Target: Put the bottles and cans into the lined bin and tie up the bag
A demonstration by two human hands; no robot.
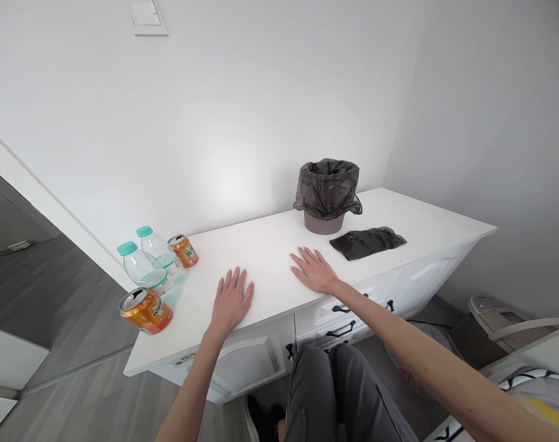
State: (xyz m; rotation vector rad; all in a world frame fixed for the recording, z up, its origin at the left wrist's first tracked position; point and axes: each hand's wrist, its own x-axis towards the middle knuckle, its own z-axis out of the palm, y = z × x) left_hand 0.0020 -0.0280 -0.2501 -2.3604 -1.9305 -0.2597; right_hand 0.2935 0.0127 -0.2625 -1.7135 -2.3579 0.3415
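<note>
My left hand (232, 299) lies flat on the white cabinet top (261, 252), fingers spread and nothing in it. Palm down as well, my right hand (315, 271) rests near the front edge with its fingers apart. Just right of that hand is a folded black plastic bag (367, 243). Behind it stands a small bin (324, 223) lined with a black bag (329, 190). Left of my left hand are an opened orange soda can (146, 311), a second opened can (184, 250) and two clear bottles with teal caps, one nearer (143, 270) and one farther (157, 245).
A wall (242, 110) with a switch (146, 15) rises behind the cabinet. Drawers with black handles (341, 329) face my knees (334, 387). A beige appliance with a handle (504, 325) stands on the right. Wooden flooring (95, 393) shows at left.
</note>
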